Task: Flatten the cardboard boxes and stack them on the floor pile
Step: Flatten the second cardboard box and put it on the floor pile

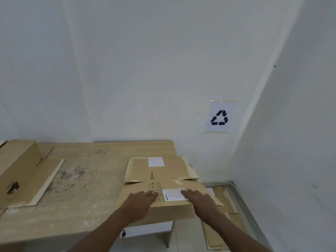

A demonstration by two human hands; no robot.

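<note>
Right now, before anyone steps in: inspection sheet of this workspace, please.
Surface: wooden table, top worn and stained, set against the wall.
Job's things: PICO cardboard box, flattened, at the table's right end and overhanging its edge; second cardboard box at the left end, not yet flat; floor pile of flat cardboard right of the table.
Clutter: nothing seen.
Hands: left hand and right hand, both flat, pressing on the PICO cardboard box.
Cables: pale line along the wall base beside the pile; cable or pipe, cannot tell.
Surroundings: white walls; recycling sign taped above the pile.
</note>
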